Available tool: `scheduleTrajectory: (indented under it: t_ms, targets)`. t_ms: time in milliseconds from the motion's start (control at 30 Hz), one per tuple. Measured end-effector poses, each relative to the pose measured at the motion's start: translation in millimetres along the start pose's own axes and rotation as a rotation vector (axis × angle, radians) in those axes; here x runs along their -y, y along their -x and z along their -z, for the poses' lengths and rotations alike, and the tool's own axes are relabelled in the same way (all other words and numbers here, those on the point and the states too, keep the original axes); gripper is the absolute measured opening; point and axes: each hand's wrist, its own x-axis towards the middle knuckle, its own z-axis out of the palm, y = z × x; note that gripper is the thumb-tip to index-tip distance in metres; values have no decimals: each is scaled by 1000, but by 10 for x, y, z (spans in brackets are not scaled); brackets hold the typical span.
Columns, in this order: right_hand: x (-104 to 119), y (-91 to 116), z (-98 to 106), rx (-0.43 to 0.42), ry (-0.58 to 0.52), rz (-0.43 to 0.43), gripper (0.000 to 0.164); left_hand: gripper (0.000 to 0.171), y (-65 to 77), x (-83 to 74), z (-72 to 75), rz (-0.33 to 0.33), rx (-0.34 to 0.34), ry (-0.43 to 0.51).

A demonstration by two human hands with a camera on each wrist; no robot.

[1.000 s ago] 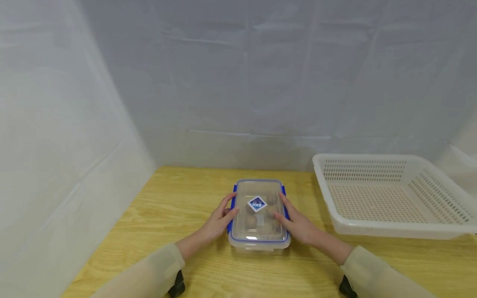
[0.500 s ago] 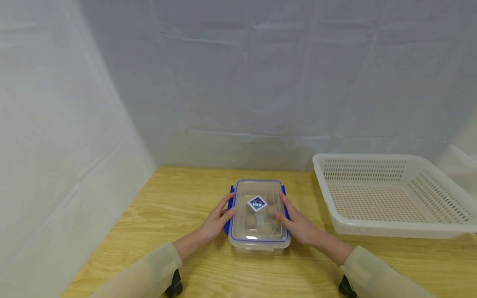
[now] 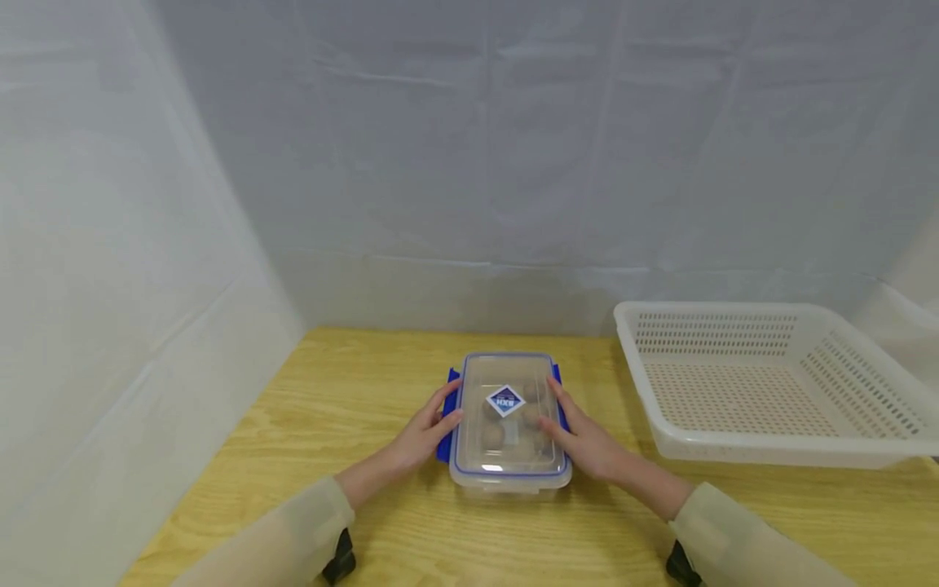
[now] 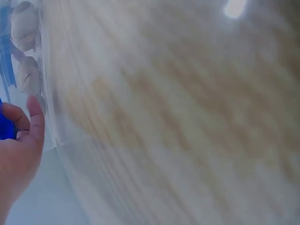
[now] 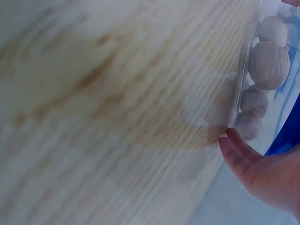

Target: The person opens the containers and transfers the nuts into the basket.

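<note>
A clear plastic food container with a blue-edged lid and a diamond-shaped label stands on the table. Through its wall, the right wrist view shows several round, pale brown things, perhaps mushrooms. My left hand is at the container's left side, its fingers by the blue left latch, which sticks outward from the lid. In the left wrist view, fingers curl near that blue latch and against the wall. With thumb on the lid and fingers along the side, my right hand holds the container's right edge by the other blue latch.
A white perforated plastic basket stands to the right of the container. Beneath everything is a yellow wood-grain table. White sheeting hangs behind the table and along its left side.
The blue left latch has swung outward from the container's side. My left hand has shifted slightly left with it, while my right hand and the container have stayed in place.
</note>
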Motion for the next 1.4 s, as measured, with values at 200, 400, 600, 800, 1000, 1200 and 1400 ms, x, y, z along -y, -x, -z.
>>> scheduleTrajectory:
  t_ms: [200,400,600,800,1000,1200,1400]
  targets:
    - [-6,-13,-7,-3,16,-2,72,56,-7,-19,22,-11,0,-121]
    - [-5,-18,-12,-5,14,-4,72,55,4,-81,45,-34,-72,-374]
    - [5,-22,-19,-11,23,-4,72,60,17,-118,31,-59,-109,-521]
    - [39,-4,-36,-23,44,-34,68,80,32,-153,-50,-5,-91,-512]
    - [42,48,-35,-52,11,1,57,83,7,-122,-74,-17,-93,-455]
    - [-7,61,-31,-63,-98,50,54,79,-12,-92,-114,-12,-89,-337]
    - [-48,58,-33,-59,-205,52,53,77,-21,-78,-145,-17,-103,-282]
